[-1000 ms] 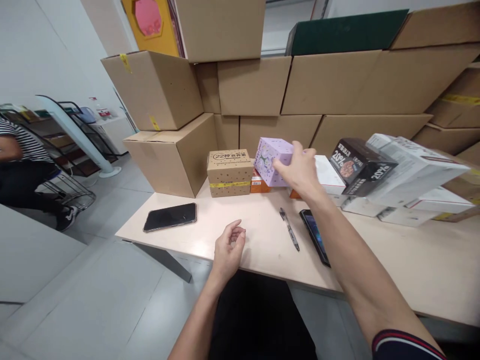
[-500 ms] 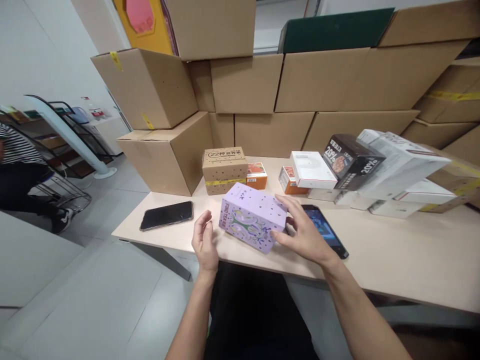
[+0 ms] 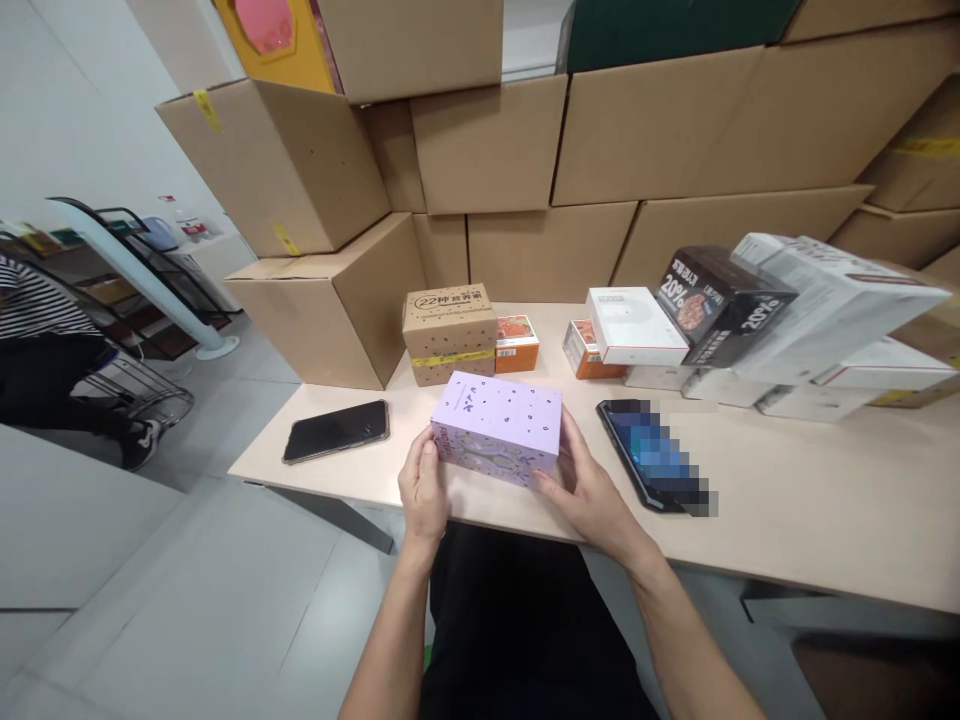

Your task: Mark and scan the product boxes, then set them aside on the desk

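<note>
A purple box (image 3: 499,410) with dark specks and a green pattern on its front is between my hands, near the table's front edge. My left hand (image 3: 421,485) grips its left end, fingers partly behind it. At the other end my right hand (image 3: 589,490) is closed on the right side, thumb on the front face. A dark phone (image 3: 336,432) lies left of my left hand. Right of my right hand lies a black handheld device (image 3: 652,455), its screen partly pixelated.
Behind the purple box stand a small brown carton (image 3: 448,335) and an orange box (image 3: 517,343). White boxes (image 3: 637,325) and a dark box (image 3: 720,305) are piled at the right. Large cardboard boxes (image 3: 551,250) wall off the back. A seated person (image 3: 45,330) is at far left.
My left hand has closed on the left end of the purple box, where it was apart before. The box has turned so its long side faces me more squarely, its top showing more.
</note>
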The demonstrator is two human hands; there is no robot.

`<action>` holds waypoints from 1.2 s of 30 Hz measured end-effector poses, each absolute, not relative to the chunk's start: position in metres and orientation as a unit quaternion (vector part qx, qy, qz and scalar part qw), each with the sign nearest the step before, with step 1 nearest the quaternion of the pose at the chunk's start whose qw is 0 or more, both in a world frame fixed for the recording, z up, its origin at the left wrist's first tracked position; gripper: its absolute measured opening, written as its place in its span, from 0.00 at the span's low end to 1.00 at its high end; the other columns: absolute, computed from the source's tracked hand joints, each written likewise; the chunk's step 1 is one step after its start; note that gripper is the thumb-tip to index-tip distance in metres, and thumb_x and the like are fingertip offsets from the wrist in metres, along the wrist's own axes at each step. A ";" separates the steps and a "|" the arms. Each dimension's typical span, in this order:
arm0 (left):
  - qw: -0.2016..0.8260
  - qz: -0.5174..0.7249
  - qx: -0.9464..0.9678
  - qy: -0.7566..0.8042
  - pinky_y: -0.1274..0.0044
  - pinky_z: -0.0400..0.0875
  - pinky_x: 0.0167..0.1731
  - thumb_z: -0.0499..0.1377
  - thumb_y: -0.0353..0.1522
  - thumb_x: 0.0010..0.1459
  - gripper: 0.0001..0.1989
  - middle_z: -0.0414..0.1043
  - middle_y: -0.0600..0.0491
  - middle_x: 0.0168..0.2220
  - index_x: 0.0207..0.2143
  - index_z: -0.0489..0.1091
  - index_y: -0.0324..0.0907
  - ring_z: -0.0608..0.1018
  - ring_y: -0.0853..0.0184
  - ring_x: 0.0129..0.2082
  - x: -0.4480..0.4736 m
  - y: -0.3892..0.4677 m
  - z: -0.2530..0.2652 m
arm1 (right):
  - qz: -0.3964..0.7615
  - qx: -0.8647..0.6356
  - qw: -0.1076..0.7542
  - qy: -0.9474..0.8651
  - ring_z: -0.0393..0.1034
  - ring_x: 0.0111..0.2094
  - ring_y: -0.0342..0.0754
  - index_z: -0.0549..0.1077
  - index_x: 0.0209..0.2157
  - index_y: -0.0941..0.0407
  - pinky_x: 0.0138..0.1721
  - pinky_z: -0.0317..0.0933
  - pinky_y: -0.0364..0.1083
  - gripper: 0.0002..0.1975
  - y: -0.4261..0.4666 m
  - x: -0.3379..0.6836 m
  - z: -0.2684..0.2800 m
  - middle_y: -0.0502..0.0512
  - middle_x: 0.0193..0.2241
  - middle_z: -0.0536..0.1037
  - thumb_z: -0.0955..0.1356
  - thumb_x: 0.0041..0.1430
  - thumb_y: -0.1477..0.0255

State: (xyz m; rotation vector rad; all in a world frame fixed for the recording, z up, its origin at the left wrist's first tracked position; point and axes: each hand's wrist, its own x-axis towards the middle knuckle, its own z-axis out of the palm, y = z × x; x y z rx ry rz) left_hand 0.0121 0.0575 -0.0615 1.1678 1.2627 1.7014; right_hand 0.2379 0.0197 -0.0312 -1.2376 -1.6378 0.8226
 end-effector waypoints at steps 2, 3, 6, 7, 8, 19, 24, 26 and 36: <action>0.349 0.666 0.450 0.482 0.65 0.72 0.55 0.57 0.47 0.61 0.25 0.76 0.43 0.52 0.52 0.75 0.40 0.76 0.54 0.56 0.012 0.055 -0.062 | 0.339 -0.505 0.444 -0.658 0.52 0.68 0.55 0.38 0.71 0.47 0.66 0.51 0.61 0.43 0.020 0.235 -0.033 0.59 0.70 0.51 0.66 0.63 0.62; 0.345 0.672 0.449 0.477 0.64 0.72 0.55 0.57 0.46 0.61 0.25 0.76 0.43 0.53 0.52 0.75 0.40 0.75 0.53 0.56 0.011 0.054 -0.063 | 0.344 -0.510 0.444 -0.651 0.54 0.67 0.55 0.39 0.71 0.47 0.65 0.53 0.60 0.42 0.020 0.235 -0.033 0.59 0.70 0.53 0.65 0.64 0.61; 0.325 0.691 0.453 0.460 0.64 0.72 0.54 0.56 0.44 0.62 0.23 0.76 0.45 0.53 0.52 0.76 0.41 0.76 0.53 0.55 0.011 0.048 -0.063 | 0.350 -0.530 0.470 -0.613 0.61 0.63 0.55 0.49 0.70 0.48 0.62 0.58 0.58 0.35 0.022 0.234 -0.030 0.59 0.66 0.62 0.63 0.66 0.58; 0.311 0.698 0.461 0.452 0.65 0.72 0.54 0.56 0.43 0.62 0.21 0.77 0.45 0.52 0.51 0.76 0.41 0.76 0.53 0.55 0.010 0.046 -0.062 | 0.348 -0.539 0.480 -0.599 0.62 0.63 0.55 0.53 0.69 0.48 0.63 0.58 0.57 0.33 0.022 0.234 -0.028 0.58 0.64 0.65 0.62 0.66 0.57; 0.294 0.704 0.472 0.441 0.65 0.71 0.54 0.55 0.42 0.63 0.20 0.77 0.46 0.51 0.49 0.77 0.41 0.76 0.54 0.54 0.010 0.045 -0.062 | 0.346 -0.546 0.488 -0.587 0.62 0.63 0.55 0.56 0.68 0.48 0.63 0.56 0.57 0.31 0.023 0.233 -0.026 0.57 0.64 0.66 0.61 0.67 0.56; 0.321 0.638 0.524 0.463 0.64 0.63 0.62 0.51 0.46 0.65 0.25 0.69 0.45 0.59 0.57 0.71 0.43 0.68 0.55 0.62 0.012 0.052 -0.047 | 0.354 -0.541 0.503 -0.574 0.54 0.67 0.53 0.64 0.64 0.49 0.69 0.45 0.56 0.29 0.035 0.228 -0.024 0.53 0.65 0.65 0.58 0.68 0.52; 0.357 0.591 0.552 0.468 0.62 0.56 0.67 0.52 0.44 0.65 0.26 0.63 0.47 0.65 0.61 0.66 0.44 0.62 0.55 0.67 0.011 0.050 -0.035 | 0.385 -0.541 0.476 -0.576 0.50 0.69 0.52 0.60 0.67 0.48 0.70 0.43 0.56 0.30 0.031 0.230 -0.029 0.52 0.67 0.61 0.58 0.68 0.53; 0.364 0.588 0.555 0.461 0.62 0.55 0.67 0.53 0.43 0.65 0.26 0.61 0.48 0.66 0.63 0.64 0.44 0.61 0.55 0.68 0.009 0.050 -0.037 | 0.386 -0.547 0.466 -0.578 0.50 0.69 0.52 0.58 0.67 0.49 0.70 0.43 0.56 0.30 0.030 0.230 -0.030 0.53 0.67 0.61 0.58 0.68 0.54; 0.398 0.658 0.527 0.362 0.64 0.70 0.57 0.61 0.33 0.57 0.31 0.67 0.46 0.62 0.64 0.62 0.48 0.71 0.53 0.61 0.005 0.050 -0.064 | 0.277 -0.567 0.562 -0.535 0.73 0.50 0.54 0.67 0.62 0.54 0.55 0.66 0.57 0.28 0.027 0.230 -0.048 0.61 0.54 0.75 0.68 0.61 0.64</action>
